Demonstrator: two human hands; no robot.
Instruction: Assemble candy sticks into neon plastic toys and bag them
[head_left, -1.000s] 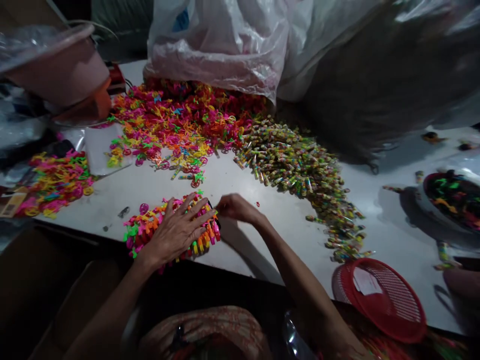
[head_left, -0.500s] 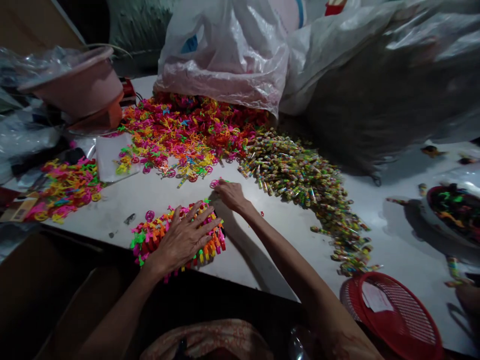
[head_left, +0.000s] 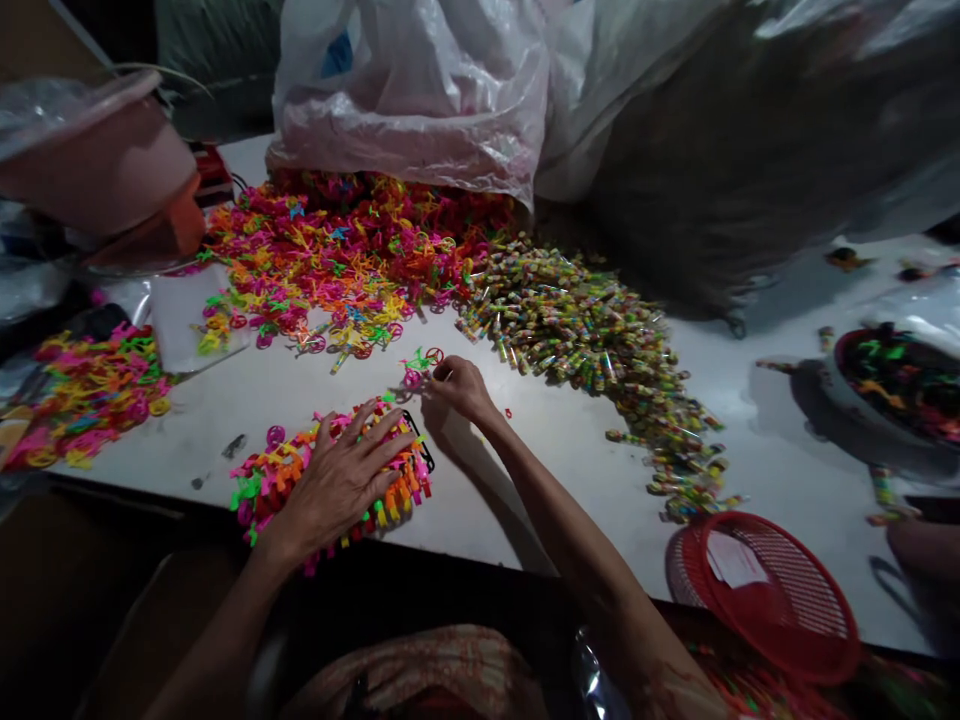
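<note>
My left hand (head_left: pixel 341 480) lies flat, fingers spread, over a dense block of rows of small bright plastic pieces (head_left: pixel 262 470) at the table's front edge. The dark edge of a black frame (head_left: pixel 422 440) shows at the block's right end; what lies under the palm is hidden. Just beyond it, my right hand (head_left: pixel 461 388) is closed in a pinch at a tiny plastic toy bicycle (head_left: pixel 415 362), green with a pink and a red wheel. Its fingertips partly cover where they grip.
Behind lies a heap of loose coloured plastic pieces (head_left: pixel 322 260) spilling from a white plastic sack (head_left: pixel 420 110). A pile of small wrapped tubes (head_left: pixel 570 320) curves along the right toward a red basket (head_left: pixel 780 590). A pink basin (head_left: pixel 97 160) stands at the left; a bowl (head_left: pixel 847 390) at the right.
The view has shifted so the scene sits further left. My right hand has drawn slightly nearer with the toy bicycle, which now shows more plainly. My left hand stays on the block.
</note>
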